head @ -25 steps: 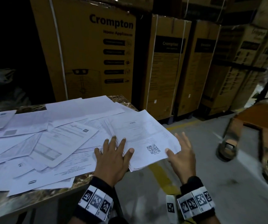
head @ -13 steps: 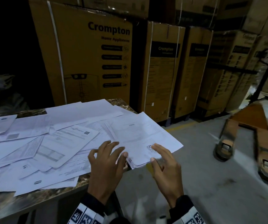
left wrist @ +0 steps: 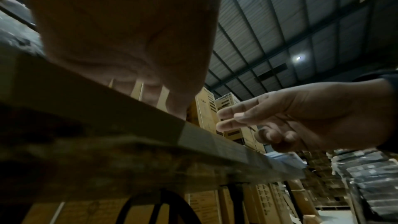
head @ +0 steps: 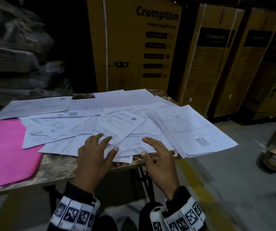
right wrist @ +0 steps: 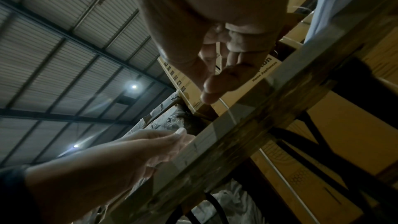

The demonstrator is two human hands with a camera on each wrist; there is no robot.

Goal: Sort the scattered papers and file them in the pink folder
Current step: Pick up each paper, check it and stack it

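The pink folder (head: 5, 150) lies closed and flat at the left end of the marbled surface (head: 59, 165), with nothing visible inside it; one corner of the scattered papers (head: 77, 125) overlaps its far right edge. The rest of the papers spread loose and overlapping across the surface toward the right, none of them in the folder. At the right end a thicker stack of sheets (head: 192, 129), a QR code printed near its corner, juts out past the surface edge.

The left hand (head: 94, 157) reaches over the near edge, its grip spread apart, fingers straight and fingertips on the nearest sheets. The right hand (head: 160, 164) hangs just beside it at the edge, its grip also apart, index finger stretched toward the papers and the other fingers loosely bent, holding nothing.

Behind the surface stand tall cardboard boxes (head: 134, 47) marked Crompton, and dark wrapped bundles (head: 14, 52) pile up at the left.
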